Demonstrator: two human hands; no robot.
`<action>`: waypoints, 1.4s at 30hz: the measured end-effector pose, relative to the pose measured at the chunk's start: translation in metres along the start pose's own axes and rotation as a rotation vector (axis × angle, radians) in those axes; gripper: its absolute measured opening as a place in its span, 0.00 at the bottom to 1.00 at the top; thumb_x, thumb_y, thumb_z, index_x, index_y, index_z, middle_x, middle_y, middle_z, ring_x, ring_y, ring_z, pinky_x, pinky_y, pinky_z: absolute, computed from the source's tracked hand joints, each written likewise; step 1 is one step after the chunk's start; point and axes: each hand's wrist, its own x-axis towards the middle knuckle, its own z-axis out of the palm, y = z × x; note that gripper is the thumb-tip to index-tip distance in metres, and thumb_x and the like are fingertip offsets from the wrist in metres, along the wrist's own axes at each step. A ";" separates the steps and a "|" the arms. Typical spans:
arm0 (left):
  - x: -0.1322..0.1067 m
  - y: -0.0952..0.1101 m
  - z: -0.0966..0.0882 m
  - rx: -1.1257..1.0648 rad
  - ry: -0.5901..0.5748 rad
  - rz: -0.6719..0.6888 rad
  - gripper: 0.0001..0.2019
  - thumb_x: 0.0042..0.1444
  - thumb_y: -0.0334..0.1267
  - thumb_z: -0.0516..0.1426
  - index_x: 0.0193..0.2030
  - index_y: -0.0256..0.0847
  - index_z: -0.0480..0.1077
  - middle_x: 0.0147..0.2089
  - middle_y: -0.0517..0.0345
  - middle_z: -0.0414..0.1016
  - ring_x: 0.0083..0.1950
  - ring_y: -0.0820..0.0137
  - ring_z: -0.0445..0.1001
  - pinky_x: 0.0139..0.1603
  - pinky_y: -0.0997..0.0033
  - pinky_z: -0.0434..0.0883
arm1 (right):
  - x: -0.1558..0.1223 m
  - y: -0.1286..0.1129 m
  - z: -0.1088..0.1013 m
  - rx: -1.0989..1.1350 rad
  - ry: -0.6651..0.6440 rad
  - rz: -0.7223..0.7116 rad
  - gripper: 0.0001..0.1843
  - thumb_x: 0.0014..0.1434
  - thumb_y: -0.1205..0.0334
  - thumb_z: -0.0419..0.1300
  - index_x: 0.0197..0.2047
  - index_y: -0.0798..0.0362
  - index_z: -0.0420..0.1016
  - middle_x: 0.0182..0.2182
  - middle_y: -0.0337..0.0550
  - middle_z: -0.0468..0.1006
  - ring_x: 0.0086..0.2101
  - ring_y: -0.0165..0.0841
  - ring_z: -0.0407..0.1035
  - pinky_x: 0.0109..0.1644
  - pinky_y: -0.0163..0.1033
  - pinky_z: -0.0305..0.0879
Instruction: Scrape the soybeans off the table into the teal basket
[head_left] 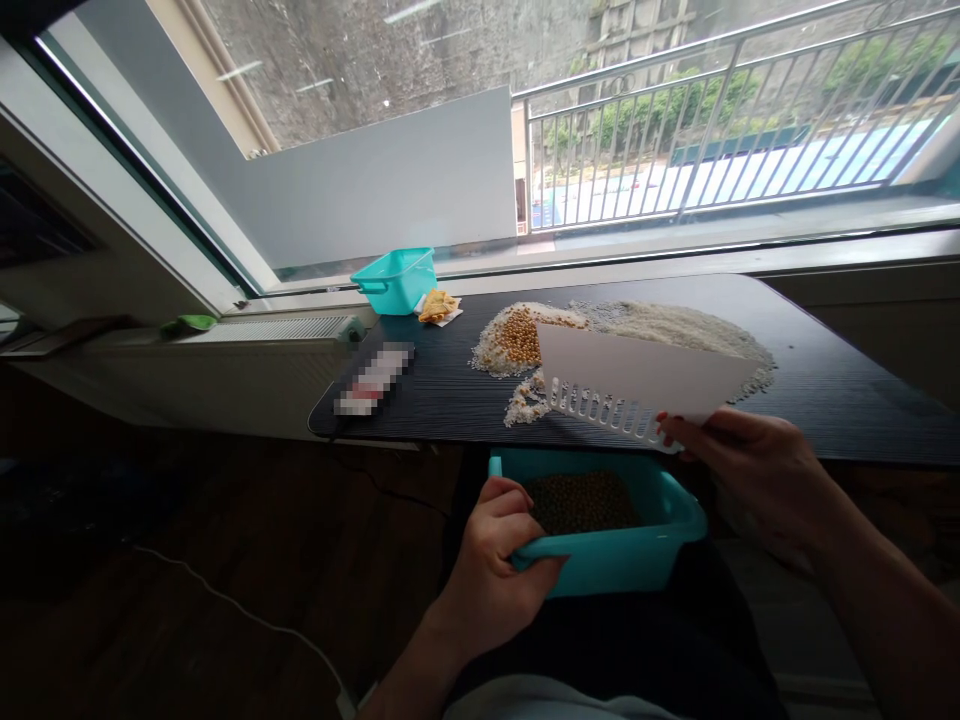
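Note:
My left hand (pixel 501 560) grips the near left rim of a teal plastic tub (pixel 667 520) that rests on my lap below the table edge and holds dark green beans (pixel 581 500). My right hand (pixel 742 470) pinches the corner of a white slotted scraper board (pixel 637 385), held tilted over the table's front edge above the tub. Behind the board lies a spread of white rice (pixel 675 325) with a patch of yellow beans (pixel 521 338) on the dark table (pixel 862 370).
A second teal tub (pixel 397 280) stands at the table's back left by the window. Beside it lie yellow wrappers (pixel 439 305). A blurred flat package (pixel 373 378) lies near the left edge. A white cable (pixel 225 605) runs across the dark floor.

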 end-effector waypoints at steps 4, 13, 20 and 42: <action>0.000 -0.001 0.000 0.002 0.001 -0.001 0.18 0.56 0.25 0.66 0.23 0.42 0.63 0.25 0.60 0.66 0.41 0.64 0.74 0.44 0.67 0.74 | 0.005 -0.004 0.011 0.014 -0.032 -0.020 0.27 0.49 0.30 0.72 0.23 0.46 0.83 0.22 0.40 0.82 0.26 0.36 0.72 0.30 0.40 0.67; 0.000 -0.001 0.000 0.002 0.000 0.005 0.18 0.54 0.24 0.66 0.23 0.42 0.63 0.26 0.60 0.66 0.41 0.64 0.74 0.44 0.67 0.75 | 0.006 -0.006 0.005 -0.003 -0.087 -0.023 0.29 0.47 0.27 0.72 0.22 0.46 0.82 0.22 0.40 0.81 0.26 0.36 0.72 0.30 0.40 0.67; 0.001 -0.001 0.000 0.009 0.008 0.016 0.18 0.54 0.25 0.66 0.22 0.43 0.63 0.25 0.60 0.66 0.40 0.63 0.74 0.43 0.66 0.76 | 0.002 -0.017 0.012 0.031 -0.092 0.001 0.30 0.45 0.26 0.72 0.23 0.47 0.84 0.25 0.43 0.85 0.28 0.39 0.75 0.33 0.42 0.69; 0.001 -0.001 0.001 0.010 0.011 0.016 0.18 0.54 0.25 0.67 0.22 0.43 0.64 0.25 0.60 0.66 0.41 0.62 0.74 0.42 0.65 0.76 | -0.006 -0.014 0.015 0.146 -0.189 0.038 0.35 0.39 0.20 0.74 0.28 0.47 0.89 0.28 0.44 0.87 0.30 0.40 0.79 0.35 0.43 0.79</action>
